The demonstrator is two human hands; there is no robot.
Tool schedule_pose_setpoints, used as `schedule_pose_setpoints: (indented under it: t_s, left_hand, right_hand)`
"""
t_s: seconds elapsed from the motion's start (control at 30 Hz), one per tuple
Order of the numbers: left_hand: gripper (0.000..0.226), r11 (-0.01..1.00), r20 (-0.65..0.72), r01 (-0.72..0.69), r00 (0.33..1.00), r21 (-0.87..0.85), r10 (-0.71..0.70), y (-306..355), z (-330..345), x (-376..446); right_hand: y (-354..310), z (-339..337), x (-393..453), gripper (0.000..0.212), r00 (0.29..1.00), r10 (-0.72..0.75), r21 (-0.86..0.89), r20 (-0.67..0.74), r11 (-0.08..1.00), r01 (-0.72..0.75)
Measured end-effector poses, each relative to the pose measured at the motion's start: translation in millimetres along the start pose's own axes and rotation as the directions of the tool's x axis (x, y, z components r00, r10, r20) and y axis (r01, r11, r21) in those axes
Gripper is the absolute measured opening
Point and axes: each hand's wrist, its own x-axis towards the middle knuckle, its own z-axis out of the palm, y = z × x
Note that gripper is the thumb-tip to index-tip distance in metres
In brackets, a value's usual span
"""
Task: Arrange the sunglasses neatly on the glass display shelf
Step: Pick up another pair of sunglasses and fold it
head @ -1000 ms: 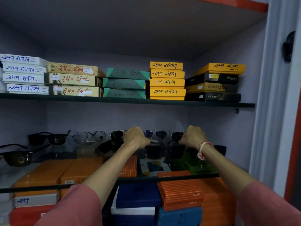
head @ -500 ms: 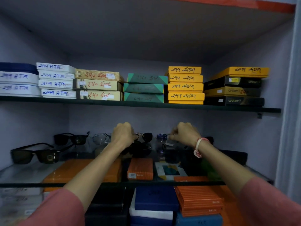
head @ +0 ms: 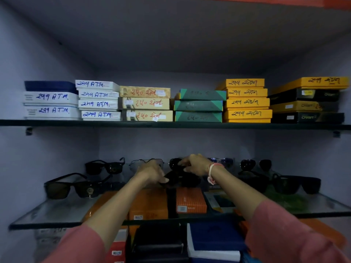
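The main risk is a knock-on shove: the dark sunglasses [head: 182,179] being handled sit mid-shelf, crowded between a back-row pair [head: 175,163] and neighbours on either side, so a careless push could skew the row or slide a pair across the smooth glass display shelf [head: 47,215] toward its front edge. Both arms reach forward over that edge, sleeves pushed back. The left hand [head: 152,172] curls its fingers around the dark pair's left end, gripping it. The right hand [head: 195,165], a band at its wrist, pinches at the right end, fingers bent; whether it holds this pair or the back-row one, I cannot tell. Other sunglasses [head: 74,186] rest near the shelf's left edge.
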Motion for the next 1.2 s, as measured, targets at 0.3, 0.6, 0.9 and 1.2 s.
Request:
schedule_pose_setpoints:
  t_s: [0.3, 0.6, 0.9, 1.2]
  left_hand:
    - [0.015, 0.997, -0.023, -0.056, 0.998, -0.061, 0.054, -24, -26, 1]
    - [0.015, 0.981, -0.095, -0.139, 0.987, -0.136, 0.127, -30, -36, 5]
    - [0.013, 0.991, -0.111, 0.0, 0.994, -0.134, -0.014, -47, -36, 5]
    - [0.044, 0.986, -0.016, 0.157, 0.988, 0.052, -0.157, -43, -43, 11]
  right_hand:
    - [-3, 7, 11, 0.036, 0.996, 0.03, 0.079, -0.086, 0.997, -0.023]
    - [2, -1, 16, 0.025, 0.979, 0.052, 0.241, -0.198, 0.971, -0.003]
    - [18, 4, 22, 0.032, 0.994, 0.085, -0.049, -0.075, 0.995, -0.089]
    - [15, -4, 16, 0.043, 0.978, 0.009, -0.12, 0.21, 0.993, 0.017]
